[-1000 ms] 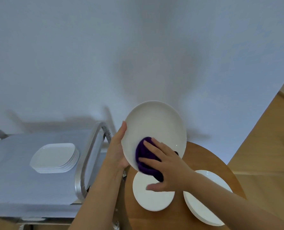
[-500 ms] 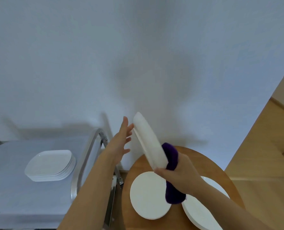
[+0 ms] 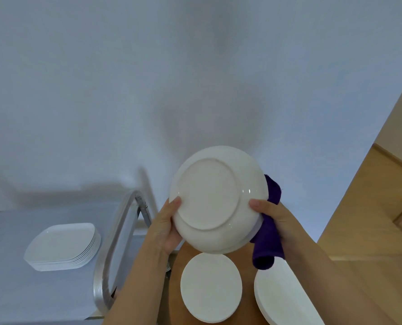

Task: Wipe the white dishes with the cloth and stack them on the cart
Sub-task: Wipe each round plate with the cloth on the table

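White plate (image 3: 215,202), underside toward me, held between my hands above the table (image 3: 174,289) | left hand (image 3: 164,227) grips its rim; right hand (image 3: 274,221) pinches rim plus purple cloth (image 3: 266,245) | risk: glazed rim slipping onto the plates below my hands

The white plate (image 3: 215,200) has been turned over: a second ago its hollow face was toward the camera, half a second ago it stood edge-on, and now its underside with the foot ring faces up. The left hand (image 3: 166,227), which had let go with fingers spread, grips the near-left rim again, thumb on the underside. The right hand (image 3: 274,219) has moved from the plate's face to its right rim, thumb on top. The purple cloth (image 3: 266,235) now hangs behind the plate under that hand.
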### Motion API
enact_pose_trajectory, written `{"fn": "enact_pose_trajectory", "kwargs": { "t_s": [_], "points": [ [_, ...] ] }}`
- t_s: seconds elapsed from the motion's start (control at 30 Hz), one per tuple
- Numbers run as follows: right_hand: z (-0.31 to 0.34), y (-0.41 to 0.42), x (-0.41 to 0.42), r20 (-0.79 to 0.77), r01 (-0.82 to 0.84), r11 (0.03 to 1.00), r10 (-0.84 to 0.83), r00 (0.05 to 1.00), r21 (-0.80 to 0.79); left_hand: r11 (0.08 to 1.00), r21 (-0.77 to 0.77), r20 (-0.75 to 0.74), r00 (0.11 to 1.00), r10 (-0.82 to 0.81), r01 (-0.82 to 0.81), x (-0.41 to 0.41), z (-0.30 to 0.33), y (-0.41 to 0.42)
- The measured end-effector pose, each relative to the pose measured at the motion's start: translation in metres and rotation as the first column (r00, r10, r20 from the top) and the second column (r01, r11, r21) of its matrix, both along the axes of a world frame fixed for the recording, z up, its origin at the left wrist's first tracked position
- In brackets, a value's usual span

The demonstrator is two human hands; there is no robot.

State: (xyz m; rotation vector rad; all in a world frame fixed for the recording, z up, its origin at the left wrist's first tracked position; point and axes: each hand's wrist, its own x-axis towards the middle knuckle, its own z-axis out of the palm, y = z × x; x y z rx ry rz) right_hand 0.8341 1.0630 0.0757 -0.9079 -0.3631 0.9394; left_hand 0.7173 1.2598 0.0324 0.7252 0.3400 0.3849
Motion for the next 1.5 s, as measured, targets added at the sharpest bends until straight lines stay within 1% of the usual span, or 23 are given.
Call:
{"fn": "enact_pose_trajectory", "kwargs": {
  "t_s": [0.1, 0.2, 0.27, 0.3, 0.33, 0.37, 0.4, 0.43, 0.47, 0.53, 0.57, 0.6, 0.67, 0.7, 0.73, 0.77, 0.8, 0.87, 0.93, 0.97, 1.13, 1.3, 1.5],
  "points": [
    [0.000, -0.003, 0.003, -0.054, 0.002, 1.000, -0.003, 0.999, -0.025, 0.999, 0.022, 0.009, 0.999, 0.033, -0.033, 0.001, 0.006, -0.004],
    [0.004, -0.009, 0.007, 0.026, 0.009, 0.991, -0.005, 1.000, -0.130, 0.988, 0.073, -0.040, 0.990, 0.139, -0.136, 0.000, 0.015, -0.009],
    [0.001, -0.005, 0.014, 0.196, 0.201, 0.942, -0.151, 0.969, -0.268, 0.959, 0.156, -0.046, 0.968, 0.247, -0.238, -0.002, 0.022, -0.009],
    [-0.003, -0.001, 0.019, 0.308, 0.356, 0.875, -0.258, 0.916, -0.328, 0.930, 0.234, -0.049, 0.951, 0.304, -0.285, -0.003, 0.027, -0.009],
    [-0.005, 0.002, 0.023, 0.395, 0.516, 0.785, -0.378, 0.837, -0.343, 0.887, 0.332, -0.057, 0.931, 0.360, -0.322, -0.005, 0.031, -0.010],
    [-0.006, 0.005, 0.025, 0.453, 0.641, 0.703, -0.483, 0.749, -0.310, 0.829, 0.443, -0.076, 0.907, 0.414, -0.341, -0.006, 0.035, -0.010],
    [-0.004, 0.008, 0.026, 0.499, 0.716, 0.651, -0.546, 0.673, -0.252, 0.764, 0.551, -0.103, 0.881, 0.462, -0.336, -0.007, 0.039, -0.012],
    [-0.001, 0.012, 0.024, 0.560, 0.748, 0.638, -0.557, 0.613, -0.184, 0.697, 0.648, -0.127, 0.859, 0.496, -0.307, -0.008, 0.043, -0.014],
    [0.003, 0.018, 0.020, 0.629, 0.747, 0.654, -0.534, 0.566, -0.117, 0.636, 0.726, -0.142, 0.848, 0.510, -0.261, -0.007, 0.046, -0.018],
    [0.014, 0.032, 0.009, 0.778, 0.679, 0.734, -0.440, 0.447, 0.025, 0.534, 0.832, -0.160, 0.854, 0.494, -0.153, -0.002, 0.049, -0.028],
    [0.020, 0.041, 0.001, 0.863, 0.630, 0.771, -0.376, 0.338, 0.090, 0.483, 0.871, -0.171, 0.860, 0.480, -0.096, 0.001, 0.050, -0.033],
    [0.024, 0.051, -0.005, 0.936, 0.572, 0.810, -0.289, 0.199, 0.129, 0.434, 0.900, -0.180, 0.869, 0.461, -0.044, 0.004, 0.051, -0.037],
    [0.029, 0.068, -0.012, 0.989, 0.491, 0.860, -0.094, -0.114, 0.139, 0.369, 0.929, -0.177, 0.890, 0.420, 0.010, 0.007, 0.050, -0.043],
    [0.030, 0.073, -0.013, 0.979, 0.470, 0.876, -0.008, -0.205, 0.105, 0.357, 0.934, -0.174, 0.893, 0.414, 0.017, 0.006, 0.048, -0.044],
    [0.031, 0.075, -0.011, 0.970, 0.465, 0.883, 0.048, -0.240, 0.071, 0.350, 0.937, -0.174, 0.890, 0.422, 0.018, 0.004, 0.047, -0.043],
    [0.030, 0.076, -0.007, 0.972, 0.470, 0.881, 0.062, -0.228, 0.054, 0.341, 0.940, -0.177, 0.884, 0.433, 0.021, 0.002, 0.047, -0.042],
    [0.028, 0.076, -0.004, 0.983, 0.475, 0.879, 0.041, -0.180, 0.050, 0.324, 0.945, -0.185, 0.878, 0.441, 0.037, -0.001, 0.047, -0.041],
    [0.025, 0.076, 0.003, 0.999, 0.464, 0.885, -0.040, -0.017, 0.043, 0.276, 0.957, -0.209, 0.868, 0.450, 0.088, -0.006, 0.048, -0.040],
    [0.023, 0.076, 0.006, 0.984, 0.449, 0.893, -0.107, 0.145, 0.031, 0.279, 0.954, -0.228, 0.867, 0.443, 0.108, -0.010, 0.049, -0.039],
    [0.022, 0.075, 0.008, 0.974, 0.455, 0.890, -0.116, 0.196, 0.014, 0.300, 0.948, -0.232, 0.872, 0.432, 0.103, -0.011, 0.049, -0.040],
    [0.026, 0.066, 0.025, 0.922, 0.455, 0.885, -0.092, 0.376, -0.097, 0.410, 0.911, -0.214, 0.886, 0.412, 0.030, -0.017, 0.054, -0.045],
    [0.021, 0.052, 0.034, 0.738, 0.389, 0.911, -0.167, 0.654, -0.138, 0.513, 0.855, -0.165, 0.903, 0.396, -0.068, -0.023, 0.066, -0.044],
    [0.000, 0.039, 0.032, 0.592, 0.389, 0.910, -0.237, 0.771, -0.143, 0.627, 0.767, -0.163, 0.904, 0.396, -0.137, -0.024, 0.067, -0.045]
  ]
}}
